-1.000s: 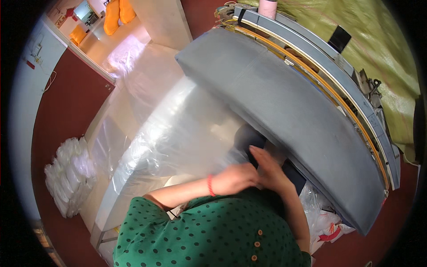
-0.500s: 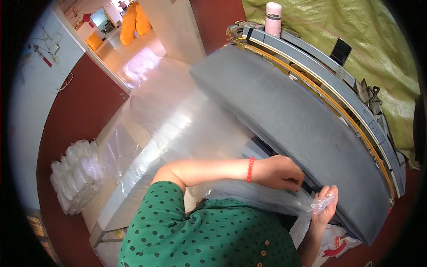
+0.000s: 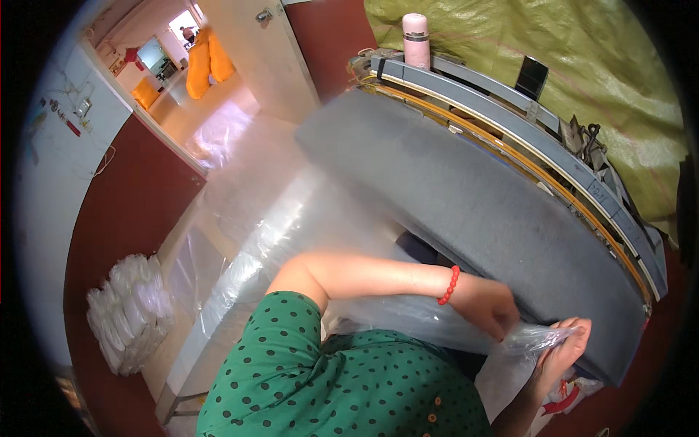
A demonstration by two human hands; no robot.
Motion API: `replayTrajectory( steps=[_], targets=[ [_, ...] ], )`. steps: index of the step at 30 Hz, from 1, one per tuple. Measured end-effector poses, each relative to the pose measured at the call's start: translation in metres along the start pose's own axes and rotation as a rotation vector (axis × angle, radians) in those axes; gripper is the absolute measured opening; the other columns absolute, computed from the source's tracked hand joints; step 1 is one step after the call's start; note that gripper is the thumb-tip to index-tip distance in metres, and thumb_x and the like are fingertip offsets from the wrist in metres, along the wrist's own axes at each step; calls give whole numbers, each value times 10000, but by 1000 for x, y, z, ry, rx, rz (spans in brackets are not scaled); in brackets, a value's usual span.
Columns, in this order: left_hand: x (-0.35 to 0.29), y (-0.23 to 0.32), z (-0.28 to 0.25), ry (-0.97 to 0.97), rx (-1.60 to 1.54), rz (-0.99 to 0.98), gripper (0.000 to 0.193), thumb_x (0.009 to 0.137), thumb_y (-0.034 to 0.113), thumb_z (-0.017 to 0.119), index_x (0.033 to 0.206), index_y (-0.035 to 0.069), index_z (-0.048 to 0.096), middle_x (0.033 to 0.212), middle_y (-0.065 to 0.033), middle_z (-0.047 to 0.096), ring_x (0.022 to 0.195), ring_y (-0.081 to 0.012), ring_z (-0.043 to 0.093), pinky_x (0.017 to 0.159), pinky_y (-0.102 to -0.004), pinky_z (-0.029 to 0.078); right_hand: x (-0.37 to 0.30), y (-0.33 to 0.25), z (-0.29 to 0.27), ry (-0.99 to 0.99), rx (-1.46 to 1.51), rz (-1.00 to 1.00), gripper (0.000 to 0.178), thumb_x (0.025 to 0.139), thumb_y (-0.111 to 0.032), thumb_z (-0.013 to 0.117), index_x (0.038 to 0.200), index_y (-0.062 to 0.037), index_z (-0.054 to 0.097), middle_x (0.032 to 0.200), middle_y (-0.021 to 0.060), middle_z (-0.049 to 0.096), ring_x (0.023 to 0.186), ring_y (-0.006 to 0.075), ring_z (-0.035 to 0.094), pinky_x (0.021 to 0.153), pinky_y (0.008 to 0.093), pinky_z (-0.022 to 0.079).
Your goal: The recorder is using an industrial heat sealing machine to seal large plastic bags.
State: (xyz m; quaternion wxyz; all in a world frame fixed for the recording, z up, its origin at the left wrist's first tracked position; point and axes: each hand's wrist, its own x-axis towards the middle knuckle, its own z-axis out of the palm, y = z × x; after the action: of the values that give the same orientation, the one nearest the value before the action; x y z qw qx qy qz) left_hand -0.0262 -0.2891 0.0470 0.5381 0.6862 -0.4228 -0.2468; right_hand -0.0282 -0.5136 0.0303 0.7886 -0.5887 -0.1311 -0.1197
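A long sheet of clear plastic film (image 3: 269,226) stretches from the far left across to my body, its near part gathered into a narrow bunch. My right hand (image 3: 566,346), in front of the padded surface's right end, is closed around the end of that bunch. My left hand (image 3: 489,306), with a red bead bracelet (image 3: 450,285) on its wrist, reaches across my front with curled fingers closed on the film just left of my right hand. Its fingertips are partly hidden. Both hands are beside the near edge of a long grey padded surface (image 3: 466,197).
Behind the padding runs a metal machine bar (image 3: 510,109) with an orange strip. A pink flask (image 3: 416,42) and a dark phone (image 3: 531,78) are at it. Folded clear bags (image 3: 129,313) are stacked at the left. An open door (image 3: 269,47) stands at the back.
Both hands have moved right and slightly down, drawing the gathered film along the padding's near edge. The whole view has shifted slightly.
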Motion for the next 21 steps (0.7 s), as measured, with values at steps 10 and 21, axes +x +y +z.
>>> replayTrajectory(
  steps=[10,21],
  targets=[
    [-18,59,-48,479,16,224,130,821,120,533,737,29,495,659,-22,524,572,-85,497,527,-239,404,12,13,5,8,217,203,376,867,-458,401,862,-82,384,787,0,362,697,75,383,584,219,357],
    [-45,85,-76,601,-59,254,141,864,133,482,868,49,369,677,-30,540,497,-45,473,440,-189,361,-3,-31,-66,-408,-976,107,55,682,2,576,677,18,524,619,11,484,598,90,453,543,222,356]
  ],
)
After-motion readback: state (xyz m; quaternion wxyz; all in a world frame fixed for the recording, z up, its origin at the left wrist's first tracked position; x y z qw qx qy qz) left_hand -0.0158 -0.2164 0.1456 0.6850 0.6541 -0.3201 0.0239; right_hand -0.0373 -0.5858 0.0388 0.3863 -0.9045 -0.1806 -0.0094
